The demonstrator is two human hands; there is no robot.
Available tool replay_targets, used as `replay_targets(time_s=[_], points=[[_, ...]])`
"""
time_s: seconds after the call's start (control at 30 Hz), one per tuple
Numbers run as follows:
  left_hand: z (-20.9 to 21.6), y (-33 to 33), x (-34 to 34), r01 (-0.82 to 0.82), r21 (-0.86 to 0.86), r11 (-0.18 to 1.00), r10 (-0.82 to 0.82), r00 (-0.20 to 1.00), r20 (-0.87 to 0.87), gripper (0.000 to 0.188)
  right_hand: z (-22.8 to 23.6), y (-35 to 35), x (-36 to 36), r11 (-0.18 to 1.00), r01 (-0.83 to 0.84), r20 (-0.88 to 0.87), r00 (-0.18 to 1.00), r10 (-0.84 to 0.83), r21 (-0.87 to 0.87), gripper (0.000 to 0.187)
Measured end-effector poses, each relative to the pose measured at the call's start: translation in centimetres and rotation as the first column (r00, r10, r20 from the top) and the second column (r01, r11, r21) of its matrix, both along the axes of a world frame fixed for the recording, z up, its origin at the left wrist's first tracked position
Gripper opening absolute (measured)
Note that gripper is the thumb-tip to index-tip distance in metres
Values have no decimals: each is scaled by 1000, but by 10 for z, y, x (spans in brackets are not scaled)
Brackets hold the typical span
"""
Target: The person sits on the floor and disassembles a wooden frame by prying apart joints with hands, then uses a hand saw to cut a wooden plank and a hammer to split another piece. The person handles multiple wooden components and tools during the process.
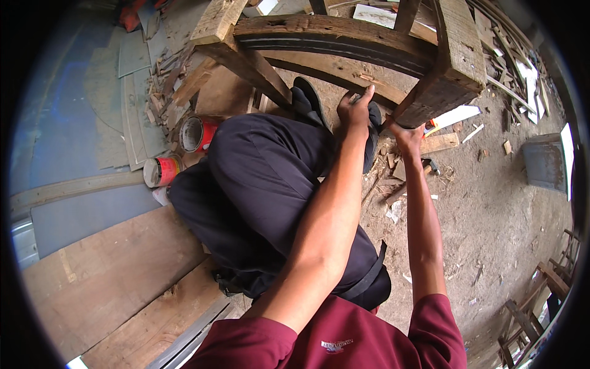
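Observation:
A rough, weathered wooden frame (335,38) with thick legs stands in front of me. My left hand (354,109) is below its curved rail, closed, thumb pointing up along the lower wooden bar (335,75). Something small and dark shows at its fingers, too little to name. Close by on the right, my right hand (407,136) is closed just under the end of the thick wooden leg (445,92). What its fingers hold is hidden. Beside it lie a yellow-and-orange handle (431,126), a short wood block (440,143) and a hammer (432,166).
Two red cans (200,134) (161,171) stand left of my knees. Wood scraps (169,86) and offcuts (516,67) litter the floor. Wide boards (117,255) lie at the lower left. A grey bin (545,161) is at the right, with stacked wood (528,320) below it.

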State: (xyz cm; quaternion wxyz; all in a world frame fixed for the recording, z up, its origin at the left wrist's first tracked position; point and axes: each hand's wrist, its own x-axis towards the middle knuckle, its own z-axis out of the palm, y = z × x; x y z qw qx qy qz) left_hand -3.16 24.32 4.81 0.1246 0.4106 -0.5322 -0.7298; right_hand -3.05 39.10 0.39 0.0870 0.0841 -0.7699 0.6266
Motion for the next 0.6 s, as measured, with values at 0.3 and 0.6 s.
replay_targets(time_s=[0.3,0.6], points=[[12,0,7,10,75,997,-8,1000,-26,54,3,0,1,998,2,-34,999,0,68,46],[-2,-5,13,42,255,966,-32,999,-43,31,-10,2,-4,998,19,-39,999,-17,61,43]])
